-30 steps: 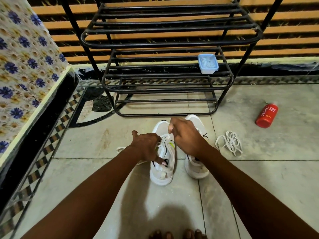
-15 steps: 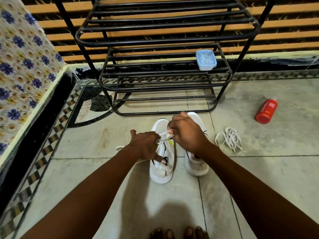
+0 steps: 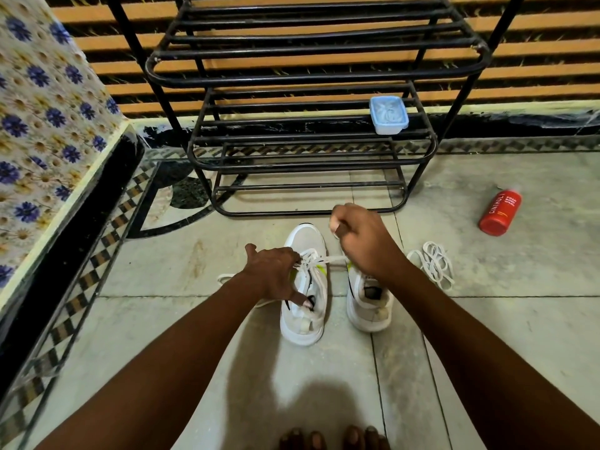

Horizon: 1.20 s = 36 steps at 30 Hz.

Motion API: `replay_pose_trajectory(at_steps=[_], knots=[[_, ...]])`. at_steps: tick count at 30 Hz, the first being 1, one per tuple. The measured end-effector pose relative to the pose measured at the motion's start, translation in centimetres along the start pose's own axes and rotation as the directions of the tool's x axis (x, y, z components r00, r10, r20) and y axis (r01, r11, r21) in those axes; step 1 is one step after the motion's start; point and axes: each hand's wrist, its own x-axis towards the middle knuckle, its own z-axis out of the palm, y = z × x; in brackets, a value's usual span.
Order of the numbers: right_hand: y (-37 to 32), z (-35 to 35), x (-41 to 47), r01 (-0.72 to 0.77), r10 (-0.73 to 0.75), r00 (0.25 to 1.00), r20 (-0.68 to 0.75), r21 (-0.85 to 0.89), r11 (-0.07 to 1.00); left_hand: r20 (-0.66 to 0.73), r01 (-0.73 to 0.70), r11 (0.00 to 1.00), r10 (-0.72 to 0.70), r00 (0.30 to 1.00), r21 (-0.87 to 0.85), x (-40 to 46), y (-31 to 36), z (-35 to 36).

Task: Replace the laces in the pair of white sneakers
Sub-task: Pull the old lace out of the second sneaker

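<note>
Left hand braces the left sneaker on the floor, fingers curled at its eyelets, while the right hand pinches the lace taut to draw it through.

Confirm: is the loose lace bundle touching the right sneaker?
Apart. The head view shows bare floor between the loose lace bundle and the right sneaker.
</note>
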Motion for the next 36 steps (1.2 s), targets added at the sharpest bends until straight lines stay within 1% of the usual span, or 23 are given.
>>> replay_pose_trajectory(at_steps=[1, 2, 3, 4, 5, 6, 7, 9, 10, 12, 13, 17, 24, 26, 28, 29, 31, 33, 36], knots=[[0.6, 0.1, 0.0, 0.059, -0.046, 0.997, 0.062, -0.234, 0.971, -0.005, 0.005, 1.0, -0.005, 1.0, 0.003, 0.0, 0.0, 0.0], [1.1, 0.4, -0.2, 0.103, -0.039, 0.986, 0.163, -0.404, 0.909, -0.005, 0.007, 1.0, -0.007, 1.0, 0.005, -0.1, 0.1, 0.0], [1.7, 0.9, -0.5, 0.13, 0.018, 0.963, 0.269, -0.523, 0.842, -0.002, 0.007, 1.0, -0.007, 1.0, 0.002, -0.1, 0.1, 0.0], [2.2, 1.4, -0.7, 0.143, 0.092, 0.932, 0.35, -0.59, 0.794, 0.0, 0.006, 1.0, -0.006, 1.0, -0.003, -0.2, 0.1, -0.1], [2.8, 1.8, -0.9, 0.131, 0.166, 0.902, 0.4, -0.619, 0.775, 0.001, 0.006, 1.0, -0.006, 1.0, -0.009, -0.2, 0.2, -0.1], [3.1, 2.2, -1.1, 0.103, 0.21, 0.883, 0.42, -0.609, 0.787, 0.001, 0.007, 1.0, -0.007, 1.0, -0.012, -0.3, 0.2, -0.1], [3.2, 2.5, -1.1, 0.073, 0.208, 0.886, 0.415, -0.567, 0.82, 0.001, 0.008, 1.0, -0.008, 1.0, -0.012, -0.3, 0.2, -0.2], [3.2, 2.6, -0.9, 0.054, 0.126, 0.941, 0.315, -0.506, 0.861, 0.002, 0.008, 1.0, -0.008, 1.0, -0.015, -0.4, 0.2, -0.3], [3.1, 2.6, -0.8, 0.062, 0.086, 0.962, 0.257, -0.519, 0.853, 0.0, 0.01, 1.0, -0.01, 1.0, -0.02, -0.3, 0.2, -0.3], [2.7, 2.7, -0.9, 0.102, 0.023, 0.976, 0.217, -0.546, 0.831, -0.006, 0.008, 1.0, -0.008, 1.0, -0.027, -0.3, 0.2, -0.3], [2.6, 2.9, -1.1, 0.139, -0.023, 0.976, 0.216, -0.542, 0.829, -0.008, 0.006, 1.0, -0.006, 1.0, -0.03, -0.4, 0.2, -0.3], [2.4, 3.9, -1.9, 0.2, -0.06, 0.962, 0.268, -0.536, 0.82, -0.016, 0.009, 0.999, -0.01, 1.0, -0.052, -0.5, 0.1, -0.2], [2.8, 4.6, -2.8, 0.287, -0.188, 0.944, 0.271, -0.396, 0.872, -0.01, -0.008, 0.994, 0.007, 1.0, -0.107, -0.6, -0.7, 0.6], [2.6, 4.2, -3.2, 0.235, -0.167, 0.96, 0.225, -0.321, 0.917, -0.007, -0.007, 0.995, 0.006, 1.0, -0.102, -0.6, -0.8, 0.7], [2.3, 3.3, -3.3, 0.14, -0.113, 0.985, 0.128, -0.229, 0.963, -0.004, -0.007, 0.995, 0.007, 1.0, -0.099, -0.7, -0.7, 0.8], [2.0, 2.8, -3.3, 0.112, -0.097, 0.992, 0.076, -0.222, 0.969, -0.008, -0.01, 0.995, 0.009, 1.0, -0.1, -0.7, -0.7, 0.8], [2.1, 2.0, -3.1, 0.076, -0.074, 0.997, 0.017, -0.289, 0.954, -0.021, -0.012, 0.992, 0.01, 1.0, -0.128, -0.7, -0.8, 0.9], [2.8, 1.9, -2.8, 0.034, -0.037, 0.999, 0.001, -0.401, 0.916, -0.037, 0.0, 0.985, -0.006, 0.999, -0.17, -0.9, -0.8, 1.0], [4.2, 2.9, -2.7, -0.073, 0.049, 0.997, -0.066, -0.432, 0.899, -0.072, 0.014, 0.979, -0.029, 0.997, -0.204, -1.3, -0.6, 2.1]])
